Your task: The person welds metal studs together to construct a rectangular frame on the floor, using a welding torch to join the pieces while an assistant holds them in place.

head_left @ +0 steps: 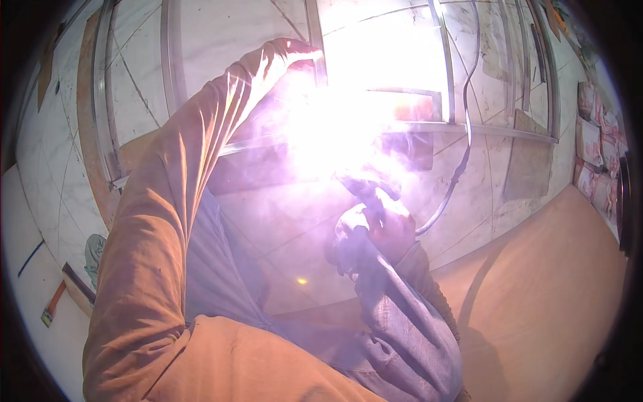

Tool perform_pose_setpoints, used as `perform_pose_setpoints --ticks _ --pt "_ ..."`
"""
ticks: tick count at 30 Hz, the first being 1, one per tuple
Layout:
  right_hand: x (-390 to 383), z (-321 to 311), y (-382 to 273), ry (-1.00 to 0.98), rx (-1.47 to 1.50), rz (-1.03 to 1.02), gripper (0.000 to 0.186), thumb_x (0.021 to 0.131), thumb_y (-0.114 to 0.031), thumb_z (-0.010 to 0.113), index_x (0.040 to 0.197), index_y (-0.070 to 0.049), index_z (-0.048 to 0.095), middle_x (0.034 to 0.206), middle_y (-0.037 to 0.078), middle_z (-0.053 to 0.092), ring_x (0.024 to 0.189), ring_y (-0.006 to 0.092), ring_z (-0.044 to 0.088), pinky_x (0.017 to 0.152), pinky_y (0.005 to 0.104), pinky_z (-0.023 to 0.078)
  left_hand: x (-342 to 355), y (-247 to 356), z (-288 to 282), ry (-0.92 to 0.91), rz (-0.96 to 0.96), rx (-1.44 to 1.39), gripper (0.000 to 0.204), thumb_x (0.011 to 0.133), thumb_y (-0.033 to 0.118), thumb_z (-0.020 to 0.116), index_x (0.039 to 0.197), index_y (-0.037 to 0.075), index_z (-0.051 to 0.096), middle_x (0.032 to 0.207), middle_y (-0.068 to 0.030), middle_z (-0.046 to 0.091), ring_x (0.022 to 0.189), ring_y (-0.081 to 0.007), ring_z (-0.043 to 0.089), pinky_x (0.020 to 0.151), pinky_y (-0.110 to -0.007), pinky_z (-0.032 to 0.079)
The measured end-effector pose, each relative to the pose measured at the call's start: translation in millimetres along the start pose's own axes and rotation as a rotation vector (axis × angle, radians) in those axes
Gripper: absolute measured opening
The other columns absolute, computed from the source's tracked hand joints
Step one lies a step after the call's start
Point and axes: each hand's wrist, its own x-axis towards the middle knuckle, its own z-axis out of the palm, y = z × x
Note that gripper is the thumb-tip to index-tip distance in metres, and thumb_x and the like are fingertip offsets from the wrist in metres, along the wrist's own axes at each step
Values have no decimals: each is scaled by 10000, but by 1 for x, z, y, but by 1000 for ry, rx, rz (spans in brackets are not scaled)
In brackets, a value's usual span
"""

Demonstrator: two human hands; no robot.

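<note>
A blinding white-violet welding arc glares over a joint of the metal frame, and the glare hides the metal beneath it. My right hand is closed around a dark welding electrode holder, just below the arc. From the holder a cable curves up to the far edge. My left arm, in a tan sleeve, reaches far forward. At its end my left hand is closed on an upright metal bar of the frame; its fingertips are partly washed out by the light.
Metal tubes lie across the marble-like tiled floor. A brown board spreads at the right, with stacked packages beyond it. At the far left lie a paintbrush and a thin blue stick. Smoke drifts around the arc.
</note>
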Motion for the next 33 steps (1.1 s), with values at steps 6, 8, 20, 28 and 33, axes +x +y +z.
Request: perform_pose_setpoints --ticks 6,8,20,28,33 --pt "-10 6 31 101 -129 -238 325 886 -257 617 1136 -52 653 977 186 688 862 385 666 792 448 539 14 9 12 -24 -123 65 457 834 479 756 1097 107 716 922 -16 710 857 -109 629 799 -275 505" --pt "-3 -5 8 165 -56 -87 395 882 -230 652 1214 -22 598 961 202 677 802 381 675 694 432 542 9 -2 5 -28 -99 -105 468 842 479 740 1106 96 697 889 -47 699 848 -139 645 796 -299 514" --pt "-9 -209 69 637 37 93 163 806 -103 676 938 -9 650 756 34 627 689 122 543 659 314 474 -143 38 -25 320 79 35 283 909 216 651 1154 74 673 955 -52 722 737 -146 616 693 -296 508" --pt "-31 -366 -150 892 -229 -456 220 896 -130 605 1046 32 604 819 91 609 715 162 544 654 315 464 -460 -154 -183 1015 110 499 295 895 118 624 1163 -4 642 1092 -181 699 1020 -304 679 918 -385 518" --pt "1 -353 -272 744 -575 -552 425 819 -133 642 1191 60 570 816 262 668 723 391 679 643 419 520 -490 -221 -189 1054 129 440 328 853 97 647 1173 26 645 1083 -185 692 1010 -325 674 908 -405 524"
